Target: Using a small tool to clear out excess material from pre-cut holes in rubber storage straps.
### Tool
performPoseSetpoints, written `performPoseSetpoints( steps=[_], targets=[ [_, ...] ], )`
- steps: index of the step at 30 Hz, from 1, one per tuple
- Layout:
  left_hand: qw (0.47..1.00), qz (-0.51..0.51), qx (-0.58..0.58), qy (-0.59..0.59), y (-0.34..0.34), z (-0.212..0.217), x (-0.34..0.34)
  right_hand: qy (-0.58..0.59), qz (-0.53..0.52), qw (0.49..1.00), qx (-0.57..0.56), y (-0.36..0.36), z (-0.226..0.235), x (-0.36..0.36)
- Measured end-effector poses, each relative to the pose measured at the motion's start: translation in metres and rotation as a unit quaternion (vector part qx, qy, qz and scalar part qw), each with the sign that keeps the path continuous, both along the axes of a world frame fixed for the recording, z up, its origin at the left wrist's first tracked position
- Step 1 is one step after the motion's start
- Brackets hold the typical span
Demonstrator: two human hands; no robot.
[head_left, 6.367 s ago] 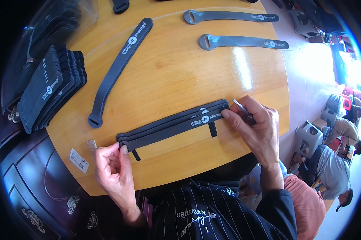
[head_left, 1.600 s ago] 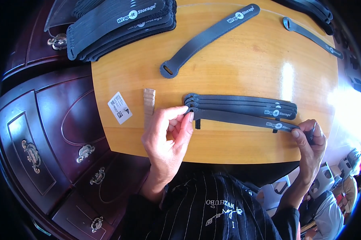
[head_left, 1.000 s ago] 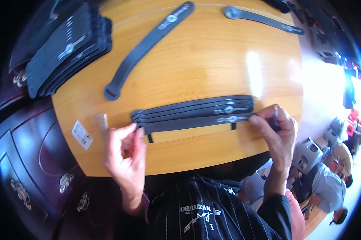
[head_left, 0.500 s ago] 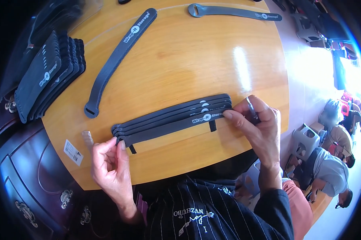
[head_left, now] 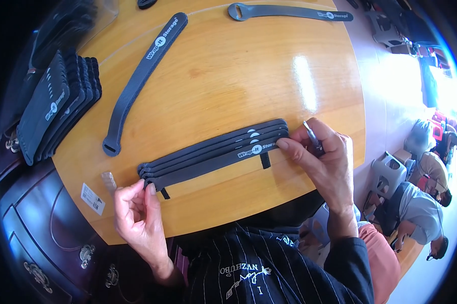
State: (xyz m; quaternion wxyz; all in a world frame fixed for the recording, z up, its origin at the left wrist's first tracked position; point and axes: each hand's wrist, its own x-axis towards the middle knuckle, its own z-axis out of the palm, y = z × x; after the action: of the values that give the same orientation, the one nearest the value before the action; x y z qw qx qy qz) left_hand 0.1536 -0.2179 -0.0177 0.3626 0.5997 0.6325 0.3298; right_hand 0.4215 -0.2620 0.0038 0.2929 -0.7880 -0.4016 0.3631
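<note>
A fanned stack of dark grey hook-and-loop straps (head_left: 208, 163) lies crosswise near the table's front edge, each strap showing a little behind the one in front. My left hand (head_left: 140, 215) pinches the front strap's left end between thumb and fingers. At the right end, my right hand (head_left: 327, 162) grips the stack with thumb and forefinger. Tucked in that same hand is a slim tool with a silver metal tip (head_left: 312, 134); its lower part is hidden by the fingers. Two short black strips (head_left: 265, 161) stick out below the stack's front edge.
A single grey strap (head_left: 137, 86) lies slanted on the wooden table (head_left: 238, 71), another (head_left: 289, 12) along its far edge. Folded straps (head_left: 51, 111) are piled at the left. A white label (head_left: 92, 199) lies front left; a grey stool (head_left: 388, 177) and seated people are right.
Both hands hold the same ends of the stack, with the front strap slightly lower over the others. The whole view has shifted a little.
</note>
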Motion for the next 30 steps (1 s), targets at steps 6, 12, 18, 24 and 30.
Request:
performPoseSetpoints(
  steps=[6, 12, 18, 24, 30],
  targets=[
    [1.0, -0.006, 0.006, 0.007, 0.0011, 0.0005, -0.0002, 0.001, 0.002, 1.0, 0.0, 0.0015, 0.0003, 0.0005],
    [1.0, -0.011, -0.002, 0.008, 0.0014, 0.0003, -0.002, 0.003, 0.007, 1.0, 0.002, 0.0009, -0.0012, 0.0011],
    [1.0, -0.013, 0.005, 0.008, 0.002, -0.0007, -0.0026, 0.009, 0.002, 1.0, 0.002, 0.001, -0.0025, 0.0002],
    [1.0, 0.0, 0.005, -0.009, 0.0045, 0.0028, 0.004, -0.039, 0.017, 0.999, -0.006, 0.0029, 0.0009, -0.0023],
    [1.0, -0.026, -0.009, 0.01, 0.0065, 0.0033, -0.0011, -0.03, 0.005, 0.999, 0.041, 0.0068, 0.0015, -0.0075]
  ],
)
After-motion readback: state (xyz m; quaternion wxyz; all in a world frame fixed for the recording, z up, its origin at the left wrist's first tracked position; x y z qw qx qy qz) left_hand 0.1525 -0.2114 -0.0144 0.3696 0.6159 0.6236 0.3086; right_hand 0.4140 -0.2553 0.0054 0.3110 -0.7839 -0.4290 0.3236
